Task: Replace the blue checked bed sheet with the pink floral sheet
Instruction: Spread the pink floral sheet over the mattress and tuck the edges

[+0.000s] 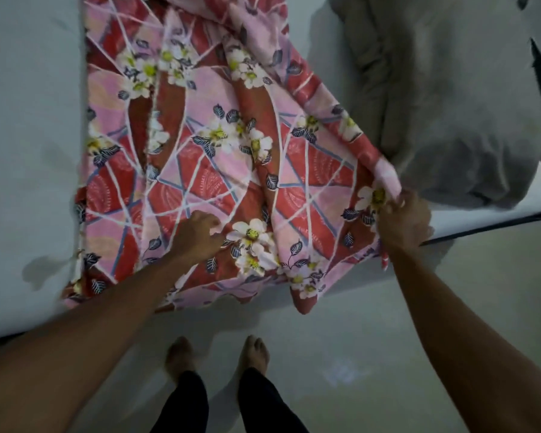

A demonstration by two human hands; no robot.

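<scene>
Forearms: both reach up from the bottom of the view to the near side of the bed.
Right hand [403,220]: closed tight on the right-hand edge of the pink floral sheet [206,151], with the cloth bunched in its grip.
Left hand [197,234]: fingers curled onto the cloth near the middle of the near end, apparently pinching a fold; blur leaves that unsure.
Sheet position: a part-folded strip lying lengthwise on the mattress [28,151], its near end drooping over the bed's edge.
Handling: probably light, soft and limp; likely to crease, slide and bunch easily, and not fragile.
Where to hold: hem and corners, hands well apart, so that a pull spreads it.
Grey bedding [450,104]: a crumpled heap just beside the gripped edge.
Blue checked sheet: not in view.
Feet [216,354]: bare on the pale floor [388,339].
</scene>
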